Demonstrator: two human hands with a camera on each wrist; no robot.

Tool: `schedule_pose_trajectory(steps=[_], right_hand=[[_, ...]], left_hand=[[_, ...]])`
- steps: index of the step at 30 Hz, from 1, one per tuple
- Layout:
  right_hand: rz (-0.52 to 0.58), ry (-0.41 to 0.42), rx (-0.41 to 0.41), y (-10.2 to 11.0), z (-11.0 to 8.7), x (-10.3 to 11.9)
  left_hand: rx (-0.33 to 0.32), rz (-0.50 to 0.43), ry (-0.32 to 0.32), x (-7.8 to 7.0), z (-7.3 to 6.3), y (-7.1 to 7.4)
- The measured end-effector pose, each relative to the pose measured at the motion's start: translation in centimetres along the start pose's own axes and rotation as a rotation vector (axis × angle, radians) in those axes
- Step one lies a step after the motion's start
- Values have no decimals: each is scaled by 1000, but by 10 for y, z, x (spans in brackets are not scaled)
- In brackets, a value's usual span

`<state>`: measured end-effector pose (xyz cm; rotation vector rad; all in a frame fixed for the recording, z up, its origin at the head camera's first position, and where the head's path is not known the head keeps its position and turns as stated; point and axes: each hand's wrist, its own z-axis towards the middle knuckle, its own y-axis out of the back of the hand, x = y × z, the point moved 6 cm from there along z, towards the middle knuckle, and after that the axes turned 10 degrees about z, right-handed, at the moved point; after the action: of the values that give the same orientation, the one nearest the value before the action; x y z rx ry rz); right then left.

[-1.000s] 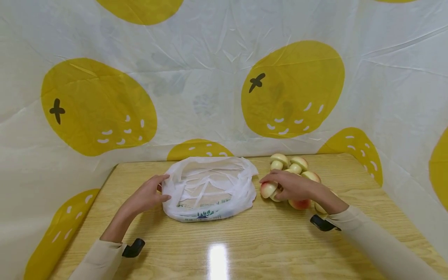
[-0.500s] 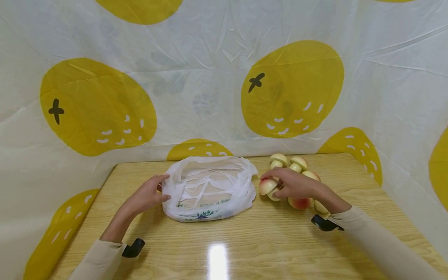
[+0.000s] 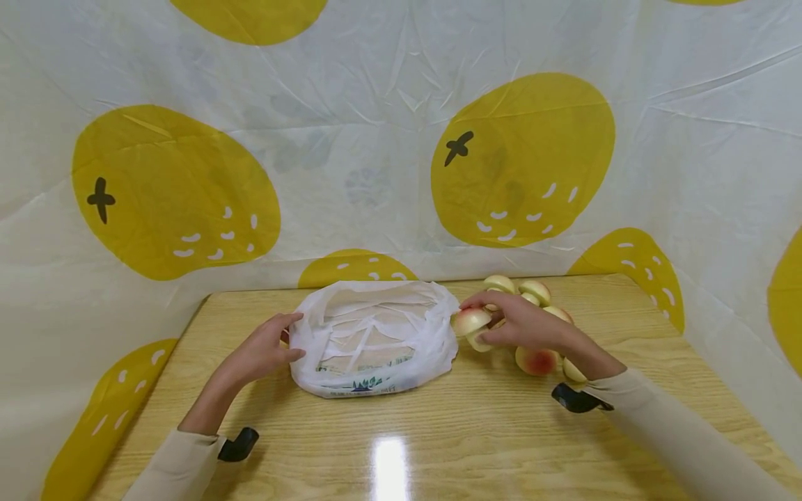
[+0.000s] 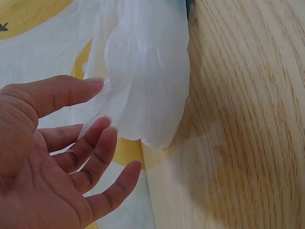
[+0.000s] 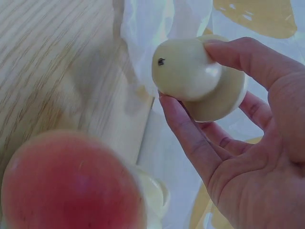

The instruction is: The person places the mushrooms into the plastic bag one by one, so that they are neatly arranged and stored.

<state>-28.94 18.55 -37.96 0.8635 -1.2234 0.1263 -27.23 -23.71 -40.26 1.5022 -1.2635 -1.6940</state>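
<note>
A thin white plastic bag (image 3: 370,381) with green print lies on the wooden table, its mouth spread wide. At its left side is my left hand (image 3: 266,350), thumb and fingers apart, fingertips touching the film; the left wrist view shows the relaxed fingers (image 4: 102,152) by the bag's edge. My right hand (image 3: 523,321) holds a toy mushroom (image 3: 471,323), with a pale stem and a red-tinged cap, just right of the bag. In the right wrist view the thumb and fingers pinch this mushroom (image 5: 186,69) by its stem. The inner part of the bag is creased.
Several more toy mushrooms lie grouped at the right, among them one with a red cap (image 3: 537,362) and two near the back, one a pale mushroom (image 3: 499,282). A white cloth (image 3: 376,174) printed with yellow fruit hangs behind the table (image 3: 313,445).
My right hand has lifted the mushroom away from the group and moved it left and slightly up, to the bag's right edge. The left hand and the bag stay in place.
</note>
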Motion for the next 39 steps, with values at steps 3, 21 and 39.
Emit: schedule_pose_trajectory(steps=[3, 21, 39], right_hand=[[50, 9, -19, -1, 4, 3], [252, -56, -140, -10, 22, 15], [238, -67, -85, -29, 59, 18]], left_hand=[[2, 3, -8, 0, 0, 0], [1, 2, 2, 0, 2, 0], [-30, -2, -35, -2, 0, 0]])
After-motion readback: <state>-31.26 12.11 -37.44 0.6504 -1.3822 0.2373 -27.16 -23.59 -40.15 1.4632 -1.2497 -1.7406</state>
